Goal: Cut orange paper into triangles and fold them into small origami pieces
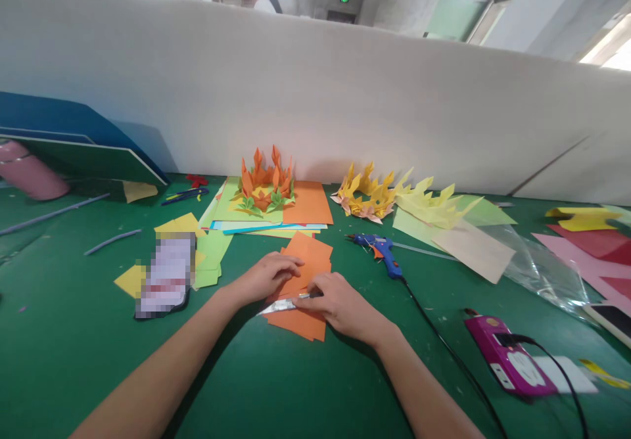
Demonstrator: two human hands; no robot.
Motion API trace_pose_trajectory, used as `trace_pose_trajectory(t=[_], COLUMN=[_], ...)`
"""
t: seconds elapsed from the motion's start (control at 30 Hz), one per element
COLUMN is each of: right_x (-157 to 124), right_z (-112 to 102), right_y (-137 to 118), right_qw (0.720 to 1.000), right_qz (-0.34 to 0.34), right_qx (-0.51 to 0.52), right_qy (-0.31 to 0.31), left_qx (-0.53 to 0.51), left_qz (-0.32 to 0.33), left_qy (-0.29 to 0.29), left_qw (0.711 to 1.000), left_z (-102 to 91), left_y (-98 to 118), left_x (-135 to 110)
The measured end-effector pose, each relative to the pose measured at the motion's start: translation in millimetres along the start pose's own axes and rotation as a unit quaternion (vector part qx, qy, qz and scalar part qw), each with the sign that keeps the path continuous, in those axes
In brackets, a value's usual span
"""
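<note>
Several loosely stacked orange paper sheets lie on the green table in front of me. My left hand rests on the left side of the sheets, palm down, fingers bent loosely and holding nothing I can see. Across the lower part of the paper runs a thin silver strip; whether it is a ruler or a blade, I cannot tell. My right hand has thumb and forefinger closed at the strip's right end, where a small dark piece shows. Lower orange sheets stick out below the strip.
A blue hot glue gun lies right of the paper, its cord running forward. Behind stand an orange paper crown and a yellow one. A phone is at left, a magenta power bank at right.
</note>
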State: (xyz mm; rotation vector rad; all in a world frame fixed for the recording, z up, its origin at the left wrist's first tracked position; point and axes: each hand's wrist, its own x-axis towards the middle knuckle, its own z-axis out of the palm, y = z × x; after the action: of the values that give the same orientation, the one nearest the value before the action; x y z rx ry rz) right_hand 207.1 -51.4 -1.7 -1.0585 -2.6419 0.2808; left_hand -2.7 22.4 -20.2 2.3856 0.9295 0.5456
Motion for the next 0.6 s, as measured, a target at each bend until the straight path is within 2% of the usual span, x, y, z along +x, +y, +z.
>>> trace_pose_trajectory(t=[0.13,0.23,0.3,0.37,0.5,0.6], right_x=[-13.9,-23.8,-25.0,-21.7,-10.3,-3.7], right_z=[-7.0,-9.2,-6.6,-1.2,9.4,10.8], right_y=[11.1,26.5,35.2,40.3,37.4,24.9], right_qw=[0.998,0.991,0.98,0.969,0.945,0.935], right_qz=[0.01,0.055,0.109,0.159,0.242,0.251], right_qx=[0.06,0.075,0.046,-0.022,-0.129,-0.157], right_qy=[0.013,0.094,0.159,0.19,0.176,0.193], left_qx=[-0.014,-0.012,0.002,0.026,0.036,0.016], left_qz=[-0.004,-0.018,-0.027,-0.027,-0.043,-0.041], left_qy=[-0.016,-0.028,-0.038,-0.038,-0.013,0.005], left_qw=[1.0,0.999,0.999,0.999,0.998,0.999], left_z=[-5.1,-8.2,-8.4,-7.2,-4.6,-4.3], left_y=[5.4,14.4,20.6,25.1,27.0,24.7], left_x=[0.8,0.5,-0.9,-3.0,-6.7,-7.8])
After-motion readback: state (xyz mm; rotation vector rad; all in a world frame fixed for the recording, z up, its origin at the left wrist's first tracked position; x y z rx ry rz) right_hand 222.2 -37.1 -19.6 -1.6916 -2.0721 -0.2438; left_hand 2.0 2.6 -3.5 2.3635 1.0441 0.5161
